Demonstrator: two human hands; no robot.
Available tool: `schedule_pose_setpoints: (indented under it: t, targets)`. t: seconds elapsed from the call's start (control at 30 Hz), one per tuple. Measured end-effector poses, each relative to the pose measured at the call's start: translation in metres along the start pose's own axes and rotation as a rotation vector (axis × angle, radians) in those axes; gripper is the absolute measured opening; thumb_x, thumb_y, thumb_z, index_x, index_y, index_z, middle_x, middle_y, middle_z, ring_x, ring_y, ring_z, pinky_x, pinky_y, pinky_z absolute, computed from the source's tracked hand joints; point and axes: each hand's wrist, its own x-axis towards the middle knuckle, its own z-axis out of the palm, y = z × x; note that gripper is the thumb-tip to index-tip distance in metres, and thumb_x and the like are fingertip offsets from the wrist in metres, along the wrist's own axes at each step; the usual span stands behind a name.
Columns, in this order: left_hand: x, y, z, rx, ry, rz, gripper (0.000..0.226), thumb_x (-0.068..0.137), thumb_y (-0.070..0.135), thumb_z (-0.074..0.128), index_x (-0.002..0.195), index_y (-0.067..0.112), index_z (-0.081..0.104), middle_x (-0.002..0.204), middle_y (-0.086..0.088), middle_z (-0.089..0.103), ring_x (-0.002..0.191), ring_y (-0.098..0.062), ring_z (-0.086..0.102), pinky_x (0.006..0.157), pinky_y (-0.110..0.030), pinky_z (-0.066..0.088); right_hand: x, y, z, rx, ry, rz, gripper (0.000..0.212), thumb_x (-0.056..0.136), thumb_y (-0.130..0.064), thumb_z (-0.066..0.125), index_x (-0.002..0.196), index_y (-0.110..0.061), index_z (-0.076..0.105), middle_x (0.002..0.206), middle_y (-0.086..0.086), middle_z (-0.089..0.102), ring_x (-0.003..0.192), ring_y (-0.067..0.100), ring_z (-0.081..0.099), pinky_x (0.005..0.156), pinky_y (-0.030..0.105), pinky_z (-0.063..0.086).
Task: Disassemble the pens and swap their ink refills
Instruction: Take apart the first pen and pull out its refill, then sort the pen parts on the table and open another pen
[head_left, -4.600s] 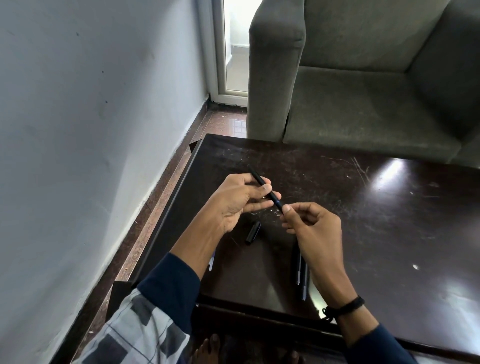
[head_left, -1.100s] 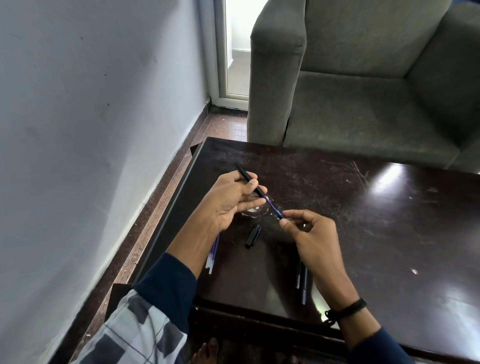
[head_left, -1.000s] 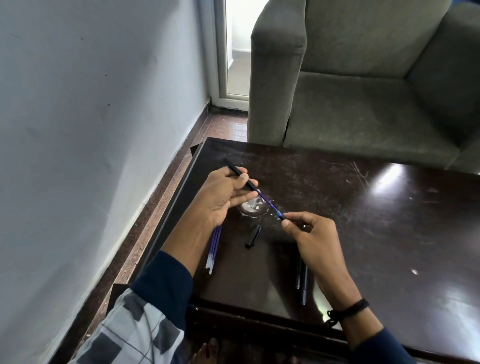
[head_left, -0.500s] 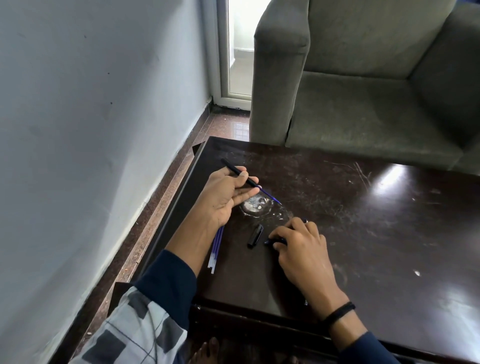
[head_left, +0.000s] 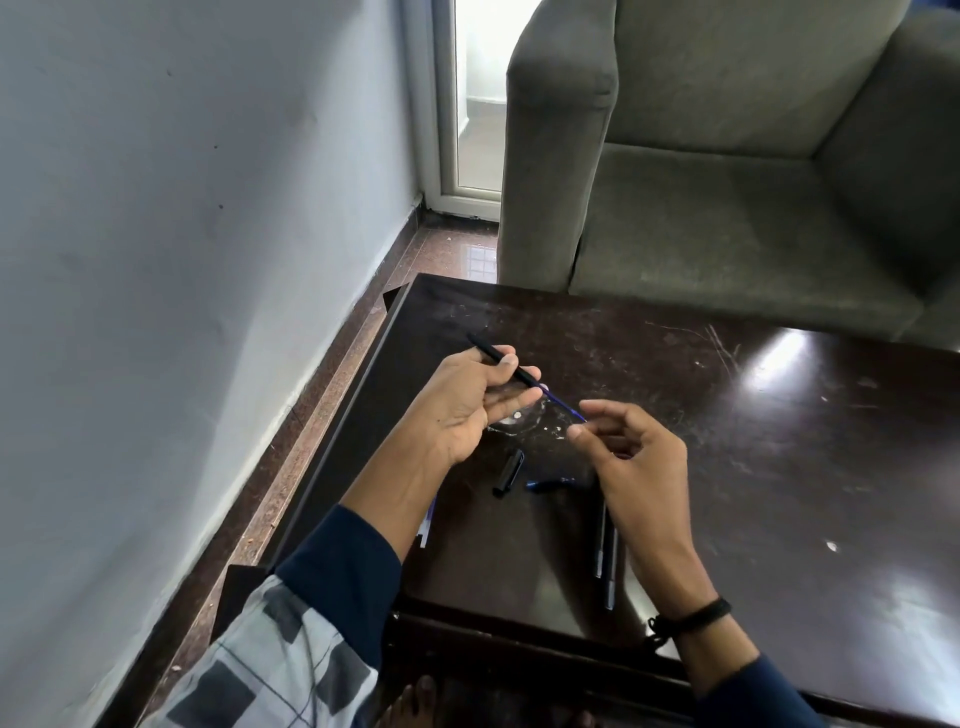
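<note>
My left hand (head_left: 467, 410) grips a black pen barrel (head_left: 501, 358) above the dark table (head_left: 779, 467). A thin blue refill (head_left: 563, 405) sticks out of the barrel toward the right. My right hand (head_left: 639, 467) has its thumb and forefinger pinching the refill's free end. Below the hands, a black cap (head_left: 508, 473) and a small blue tip piece (head_left: 550, 484) lie on the table. Two dark pens (head_left: 605, 551) lie side by side, partly hidden by my right wrist. Blue refills (head_left: 426, 525) peek out from under my left forearm.
A grey armchair (head_left: 727, 182) stands right behind the table's far edge. A pale wall (head_left: 182, 260) runs along the left, with a strip of brown floor (head_left: 322, 441) between it and the table. A pale smudge (head_left: 519, 421) marks the tabletop under the hands.
My right hand set the blue tip piece down on the table, then rose back to the refill's end. The left hand keeps the barrel, with more refill showing than before.
</note>
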Motion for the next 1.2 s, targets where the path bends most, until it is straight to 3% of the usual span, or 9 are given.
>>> schedule_pose_setpoints:
  t: [0.1, 0.23, 0.47, 0.67, 0.8, 0.9, 1.0, 1.2]
  targets:
    - [-0.001, -0.001, 0.002, 0.001, -0.014, -0.024, 0.009, 0.103, -0.002, 0.054, 0.106, 0.003, 0.061, 0.093, -0.020, 0.074, 0.086, -0.027, 0.077, 0.067, -0.032, 0.065, 0.000, 0.001, 0.000, 0.036, 0.002, -0.016, 0.023, 0.088, -0.009, 0.080, 0.098, -0.029, 0.079, 0.087, -0.003, 0.077, 0.083, 0.017, 0.072, 0.081, 0.034, 0.061]
    - [-0.004, -0.001, 0.002, -0.001, -0.025, -0.043, 0.010, 0.103, -0.002, 0.054, 0.106, 0.003, 0.061, 0.095, -0.020, 0.073, 0.092, -0.029, 0.075, 0.067, -0.032, 0.065, 0.000, 0.002, 0.000, 0.060, -0.015, -0.013, 0.023, 0.088, -0.008, 0.080, 0.094, -0.030, 0.080, 0.088, -0.003, 0.078, 0.086, 0.021, 0.074, 0.082, 0.035, 0.061]
    - [-0.003, 0.000, 0.000, -0.038, -0.034, -0.055, 0.010, 0.103, 0.000, 0.055, 0.111, 0.002, 0.061, 0.095, -0.021, 0.074, 0.082, -0.027, 0.079, 0.067, -0.032, 0.064, 0.000, 0.000, 0.000, 0.201, -0.005, -0.008, 0.021, 0.087, -0.003, 0.080, 0.094, -0.022, 0.081, 0.086, 0.001, 0.080, 0.081, 0.014, 0.074, 0.074, 0.021, 0.057]
    - [0.000, 0.005, -0.005, -0.113, 0.013, -0.020, 0.006, 0.103, -0.001, 0.055, 0.107, 0.001, 0.060, 0.089, -0.020, 0.073, 0.076, -0.026, 0.078, 0.068, -0.031, 0.065, 0.003, 0.000, -0.004, 0.396, 0.066, 0.039, 0.014, 0.089, -0.002, 0.077, 0.098, -0.013, 0.080, 0.082, 0.005, 0.076, 0.076, 0.014, 0.068, 0.067, 0.020, 0.055]
    - [0.000, 0.000, -0.002, -0.136, 0.012, -0.041, 0.007, 0.101, -0.002, 0.057, 0.097, 0.002, 0.061, 0.091, -0.021, 0.072, 0.081, -0.028, 0.077, 0.066, -0.031, 0.065, 0.003, 0.000, -0.004, 0.567, 0.018, 0.121, 0.018, 0.086, 0.000, 0.077, 0.101, -0.010, 0.079, 0.084, 0.008, 0.073, 0.079, 0.018, 0.065, 0.067, 0.020, 0.053]
    - [-0.002, -0.003, 0.002, -0.136, -0.017, -0.065, 0.007, 0.102, -0.001, 0.056, 0.098, 0.002, 0.060, 0.084, -0.019, 0.074, 0.072, -0.029, 0.078, 0.074, -0.032, 0.065, 0.003, 0.000, -0.003, 0.609, 0.007, 0.137, 0.018, 0.085, 0.001, 0.076, 0.099, -0.010, 0.080, 0.080, 0.008, 0.072, 0.076, 0.016, 0.064, 0.066, 0.021, 0.052]
    - [-0.001, -0.002, 0.002, -0.133, -0.021, -0.067, 0.007, 0.103, 0.000, 0.055, 0.098, 0.002, 0.060, 0.081, -0.018, 0.075, 0.073, -0.032, 0.078, 0.073, -0.031, 0.065, 0.003, -0.003, -0.004, 0.623, 0.036, 0.122, 0.016, 0.089, 0.002, 0.073, 0.097, -0.010, 0.079, 0.076, 0.004, 0.073, 0.072, 0.013, 0.065, 0.064, 0.020, 0.053]
    - [0.000, 0.002, -0.004, -0.147, -0.003, -0.062, 0.006, 0.102, -0.002, 0.056, 0.099, 0.001, 0.061, 0.084, -0.021, 0.076, 0.081, -0.037, 0.078, 0.068, -0.031, 0.065, 0.005, -0.011, -0.010, 0.669, 0.111, 0.100, 0.008, 0.096, -0.004, 0.067, 0.100, -0.009, 0.073, 0.109, 0.012, 0.079, 0.089, 0.019, 0.074, 0.068, 0.022, 0.058]
